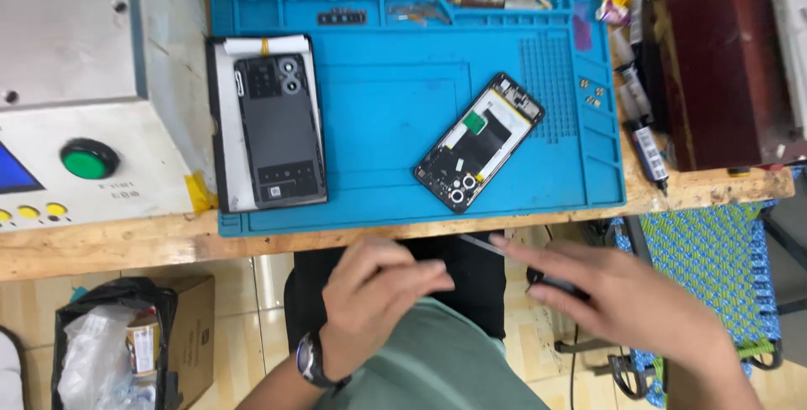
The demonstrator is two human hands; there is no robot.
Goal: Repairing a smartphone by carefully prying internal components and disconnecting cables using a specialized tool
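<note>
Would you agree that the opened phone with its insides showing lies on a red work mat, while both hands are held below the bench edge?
Not quite: the head view shows the work mat is blue, not red. The opened phone does lie on it, and the left hand and right hand are below the bench edge.

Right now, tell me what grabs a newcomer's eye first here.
The bright blue mat on the wooden bench stands out, with an opened phone lying tilted right of its middle. A dark back cover lies at its left edge. Below the bench, the left hand and right hand hover over the lap.
</note>
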